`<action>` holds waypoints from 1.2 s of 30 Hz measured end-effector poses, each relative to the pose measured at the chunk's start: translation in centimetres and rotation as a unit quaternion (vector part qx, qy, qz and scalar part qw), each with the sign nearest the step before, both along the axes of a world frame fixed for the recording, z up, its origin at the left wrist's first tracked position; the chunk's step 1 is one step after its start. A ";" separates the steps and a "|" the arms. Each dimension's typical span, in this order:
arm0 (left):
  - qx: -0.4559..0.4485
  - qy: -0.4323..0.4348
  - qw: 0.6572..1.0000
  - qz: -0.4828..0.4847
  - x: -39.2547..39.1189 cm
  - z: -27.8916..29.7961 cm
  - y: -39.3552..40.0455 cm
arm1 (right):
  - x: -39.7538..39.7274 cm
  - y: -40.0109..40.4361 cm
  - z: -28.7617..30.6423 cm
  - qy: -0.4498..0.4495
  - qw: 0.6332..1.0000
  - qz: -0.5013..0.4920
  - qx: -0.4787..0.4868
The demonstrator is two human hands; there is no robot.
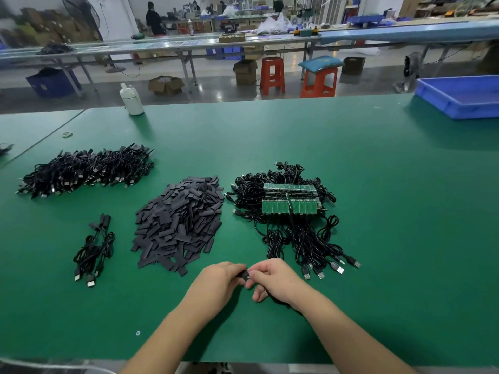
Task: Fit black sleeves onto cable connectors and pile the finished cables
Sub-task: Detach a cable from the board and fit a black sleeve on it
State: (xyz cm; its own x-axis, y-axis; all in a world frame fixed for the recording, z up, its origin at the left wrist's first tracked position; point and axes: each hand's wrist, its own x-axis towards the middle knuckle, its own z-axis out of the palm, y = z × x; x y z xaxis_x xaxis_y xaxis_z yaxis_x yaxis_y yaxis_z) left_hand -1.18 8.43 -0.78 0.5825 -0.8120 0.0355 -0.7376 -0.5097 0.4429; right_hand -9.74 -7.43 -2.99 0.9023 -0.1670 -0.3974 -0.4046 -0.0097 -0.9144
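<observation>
Head view, left to right: sleeved cables point(86, 170) heaped upper left as finished stock; loose black sleeves point(179, 225) centre, within reach; unsleeved cables point(289, 211) on green boards, right. At lower centre, left hand point(221, 282) pinches a sleeve point(245, 274), right hand point(275, 279) grips the cable end, apparently mating them.

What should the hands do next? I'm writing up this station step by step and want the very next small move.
Probably push the black sleeve fully along the connector. The left hand and right hand meet at it, both pinching, and the cable trails under the right wrist. The fit itself is hidden by the fingers. After that it likely joins the small bundle on the left.
</observation>
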 end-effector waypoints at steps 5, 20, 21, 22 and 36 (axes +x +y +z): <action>-0.025 -0.044 0.998 -0.023 -0.1 -0.2 0.4 | 0.2 0.3 -0.2 -0.001 1.000 0.010 -0.013; 0.003 -0.121 0.990 -0.069 -0.4 -1.0 0.1 | 0.3 0.3 -0.1 -0.001 0.997 0.049 -0.061; 0.003 -0.123 0.990 -0.069 -0.3 -0.9 0.1 | 0.3 0.1 0.0 -0.003 0.997 0.050 -0.053; 0.003 -0.125 0.990 -0.068 -0.3 -0.9 0.1 | 0.2 -0.1 0.0 -0.002 0.998 0.047 -0.047; -0.025 -0.130 0.988 -0.074 -0.7 -0.6 -0.2 | -0.7 -0.5 1.1 0.010 0.990 0.031 -0.137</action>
State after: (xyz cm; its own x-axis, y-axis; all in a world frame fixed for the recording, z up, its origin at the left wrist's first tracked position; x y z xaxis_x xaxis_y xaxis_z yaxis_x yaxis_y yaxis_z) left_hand -1.88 8.19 -1.37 0.4229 -0.8812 0.2115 -0.8949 -0.3693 0.2507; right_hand -10.44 -7.90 -1.92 0.9069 -0.2148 -0.3624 -0.4128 -0.2813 -0.8663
